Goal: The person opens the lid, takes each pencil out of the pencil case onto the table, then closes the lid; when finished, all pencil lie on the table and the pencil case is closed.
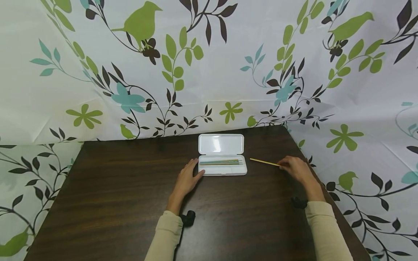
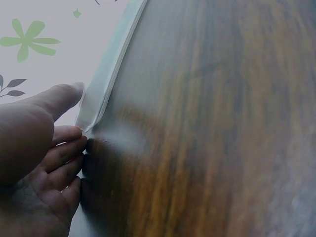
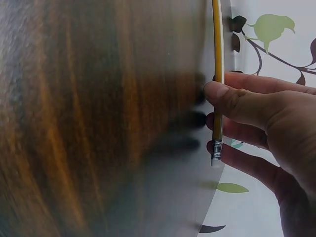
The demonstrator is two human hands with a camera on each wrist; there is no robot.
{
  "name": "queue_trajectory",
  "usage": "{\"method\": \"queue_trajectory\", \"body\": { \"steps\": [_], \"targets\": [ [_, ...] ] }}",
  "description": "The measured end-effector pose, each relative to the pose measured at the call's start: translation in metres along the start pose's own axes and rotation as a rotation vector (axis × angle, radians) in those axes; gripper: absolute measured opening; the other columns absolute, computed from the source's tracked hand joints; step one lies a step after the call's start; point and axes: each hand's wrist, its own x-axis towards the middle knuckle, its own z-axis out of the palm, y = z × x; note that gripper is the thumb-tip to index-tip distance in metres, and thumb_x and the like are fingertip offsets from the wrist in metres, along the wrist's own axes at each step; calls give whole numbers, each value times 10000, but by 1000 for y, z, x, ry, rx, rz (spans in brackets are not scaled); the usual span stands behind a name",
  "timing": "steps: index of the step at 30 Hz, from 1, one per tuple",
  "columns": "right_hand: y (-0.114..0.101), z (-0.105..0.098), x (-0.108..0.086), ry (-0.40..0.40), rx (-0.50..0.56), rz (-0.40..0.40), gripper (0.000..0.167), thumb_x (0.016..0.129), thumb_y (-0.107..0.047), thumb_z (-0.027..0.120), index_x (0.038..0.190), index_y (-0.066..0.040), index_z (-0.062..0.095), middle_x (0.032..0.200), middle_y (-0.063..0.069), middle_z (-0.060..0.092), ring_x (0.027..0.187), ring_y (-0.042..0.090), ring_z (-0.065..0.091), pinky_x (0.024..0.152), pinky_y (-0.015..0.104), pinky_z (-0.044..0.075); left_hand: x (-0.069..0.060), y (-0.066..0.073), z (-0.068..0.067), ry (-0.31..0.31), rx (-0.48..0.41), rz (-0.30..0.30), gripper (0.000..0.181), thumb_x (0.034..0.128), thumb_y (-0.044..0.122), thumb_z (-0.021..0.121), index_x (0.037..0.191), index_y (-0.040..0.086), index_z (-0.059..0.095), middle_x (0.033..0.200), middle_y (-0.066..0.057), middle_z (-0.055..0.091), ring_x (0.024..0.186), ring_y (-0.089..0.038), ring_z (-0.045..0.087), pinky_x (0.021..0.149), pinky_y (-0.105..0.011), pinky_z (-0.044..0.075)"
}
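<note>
A white pencil case [image 1: 223,170] lies on the table with its lid [image 1: 221,144] raised toward the wall. Several pencils [image 1: 220,162] lie lengthwise inside it. My left hand [image 1: 187,178] touches the case's left end, thumb at the front corner and the other fingers extended along the side. The left wrist view shows that thumb [image 2: 64,98] against the case edge [image 2: 101,94]. To the right of the case, my right hand [image 1: 296,169] pinches a yellow pencil [image 3: 218,44] near its eraser end, thumb on one side and fingers behind. The pencil's other end points toward the case.
The dark wooden table [image 1: 114,192] has its right edge close beside my right hand. A white sheet [image 1: 222,72] printed with leaves and birds hangs behind the table and at its sides. Black wrist-worn devices [image 1: 188,218] sit at both cuffs.
</note>
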Motion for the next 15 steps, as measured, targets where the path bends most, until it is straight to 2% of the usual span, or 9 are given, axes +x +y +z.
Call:
{"method": "queue_trajectory", "body": {
  "steps": [15],
  "targets": [
    [-2, 0, 1, -47, -6, 23, 112, 835, -96, 774, 946, -94, 766, 881, 12, 684, 831, 283, 662, 728, 527, 511, -1, 1, -2, 8, -10, 16, 612, 940, 334, 669, 1433, 24, 480, 1469, -188, 443, 1388, -321, 361, 1087, -525, 314]
  ]
}}
